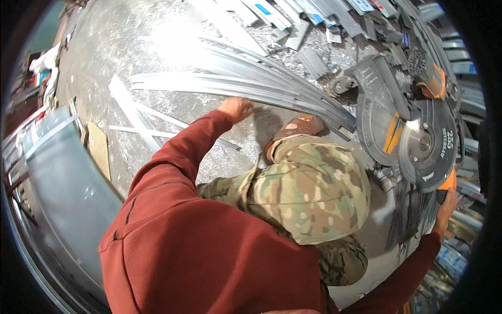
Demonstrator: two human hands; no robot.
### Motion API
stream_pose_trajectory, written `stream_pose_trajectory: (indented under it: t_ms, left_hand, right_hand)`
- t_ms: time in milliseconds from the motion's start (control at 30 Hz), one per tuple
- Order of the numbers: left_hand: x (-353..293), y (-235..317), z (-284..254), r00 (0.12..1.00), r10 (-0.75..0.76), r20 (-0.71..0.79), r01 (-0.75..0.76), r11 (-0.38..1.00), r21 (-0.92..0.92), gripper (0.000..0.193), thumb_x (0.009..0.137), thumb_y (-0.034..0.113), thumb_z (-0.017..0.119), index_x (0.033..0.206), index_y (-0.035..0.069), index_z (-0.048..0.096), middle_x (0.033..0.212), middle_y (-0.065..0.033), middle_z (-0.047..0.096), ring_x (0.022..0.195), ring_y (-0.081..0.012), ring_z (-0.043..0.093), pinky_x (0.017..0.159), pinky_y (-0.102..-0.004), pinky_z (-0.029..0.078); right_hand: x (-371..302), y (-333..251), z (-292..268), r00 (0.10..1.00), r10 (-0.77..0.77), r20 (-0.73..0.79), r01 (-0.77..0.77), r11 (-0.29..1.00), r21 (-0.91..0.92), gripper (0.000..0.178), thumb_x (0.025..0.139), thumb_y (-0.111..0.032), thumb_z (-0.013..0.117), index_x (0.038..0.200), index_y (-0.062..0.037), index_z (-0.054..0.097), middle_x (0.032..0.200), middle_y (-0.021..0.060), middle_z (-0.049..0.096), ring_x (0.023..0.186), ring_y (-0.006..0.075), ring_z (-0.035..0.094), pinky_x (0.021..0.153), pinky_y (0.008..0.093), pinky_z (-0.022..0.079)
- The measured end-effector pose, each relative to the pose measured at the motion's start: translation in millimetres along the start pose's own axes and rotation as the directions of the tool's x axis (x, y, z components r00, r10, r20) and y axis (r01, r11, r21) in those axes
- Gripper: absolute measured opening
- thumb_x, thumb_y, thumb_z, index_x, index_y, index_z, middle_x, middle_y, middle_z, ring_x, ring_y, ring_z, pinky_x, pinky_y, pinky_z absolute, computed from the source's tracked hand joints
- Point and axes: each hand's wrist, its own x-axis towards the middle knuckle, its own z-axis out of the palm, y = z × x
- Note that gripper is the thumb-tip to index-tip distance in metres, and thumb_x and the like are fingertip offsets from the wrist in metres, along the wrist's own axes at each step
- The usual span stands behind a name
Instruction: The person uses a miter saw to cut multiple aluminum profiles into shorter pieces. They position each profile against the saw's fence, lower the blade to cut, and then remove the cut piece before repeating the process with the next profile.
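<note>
One grey, debris-strewn floor [97, 68] is shared by a saw [429, 157] and long metal strips [219, 85].
Beyond the camouflage-covered leg [314, 193], the saw handle [449, 181] is clasped by the right hand [446, 209], whose fingers are partly hidden; the left hand [238, 109] is held curled at the strips' near edge, and whether any is gripped cannot be told. The strips' right ends are fanned in near the saw. Farther off, metal offcuts [314, 64] are scattered; part of the floor is washed out by glare, and stacked profiles [460, 55] are cut off by the dark rim.
</note>
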Motion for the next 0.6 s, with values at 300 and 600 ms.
stream_pose_trajectory:
  t_ms: [300, 600]
  left_hand:
    - [203.6, 54.5, -9.2, 0.972, 0.190, 0.139, -0.231, 0.883, 0.408, 0.031, 0.084, 0.030, 0.067, 0.112, 0.017, 0.068, 0.115, -0.0057, 0.061, 0.109, -0.0264, 0.056, 0.093, -0.0446, 0.043]
    - [200.1, 27.8, -35.0, 0.906, 0.417, 0.068, -0.417, 0.856, 0.307, 0.020, 0.086, 0.020, 0.062, 0.099, 0.007, 0.057, 0.107, -0.0149, 0.058, 0.098, -0.0353, 0.055, 0.085, -0.0459, 0.046]
  right_hand:
    - [-2.4, 12.4, -16.9, 0.994, 0.072, 0.084, -0.071, 0.997, -0.020, 0.035, 0.103, -0.024, 0.040, 0.103, 0.0073, 0.054, 0.101, 0.0175, 0.057, 0.092, 0.0293, 0.053, 0.087, 0.0347, 0.040]
    - [-9.6, 21.9, -13.3, 0.999, 0.038, 0.018, -0.034, 0.981, -0.192, 0.032, 0.098, -0.021, 0.049, 0.108, 0.0084, 0.058, 0.111, 0.0200, 0.063, 0.105, 0.0328, 0.060, 0.097, 0.0381, 0.041]
